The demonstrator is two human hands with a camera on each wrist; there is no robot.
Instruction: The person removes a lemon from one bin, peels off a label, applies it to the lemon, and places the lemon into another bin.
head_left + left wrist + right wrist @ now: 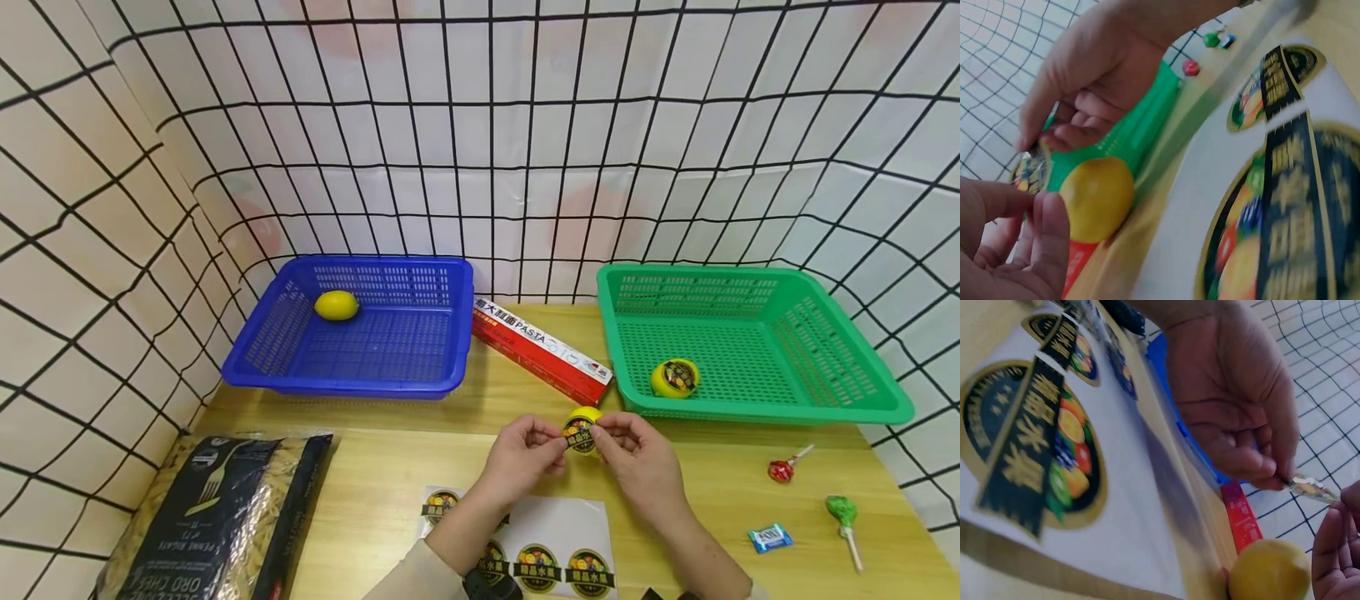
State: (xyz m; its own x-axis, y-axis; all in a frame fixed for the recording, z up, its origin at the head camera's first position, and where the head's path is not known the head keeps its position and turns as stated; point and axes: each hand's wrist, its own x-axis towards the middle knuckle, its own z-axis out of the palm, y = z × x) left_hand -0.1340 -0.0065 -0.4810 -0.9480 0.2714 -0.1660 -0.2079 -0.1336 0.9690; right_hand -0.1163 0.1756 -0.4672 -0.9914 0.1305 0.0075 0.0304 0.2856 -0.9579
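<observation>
A round black and gold sticker with printed fruit is stretched between both hands. My left hand pinches its left end with thumb and finger, while the right hand pinches the opposite end. Behind the sticker, partly hidden by it, a yellow lemon sits on the table; the right wrist view has the sticker held edge-on, apart from the lemon. Below the hands lies a white sheet bearing several more such stickers, partly covered by the left forearm.
A blue basket holds one plain lemon; a green basket holds a stickered lemon. Between them lies a red pasta box. A penne bag is at left. Lollipops and a blue-wrapped candy lie right.
</observation>
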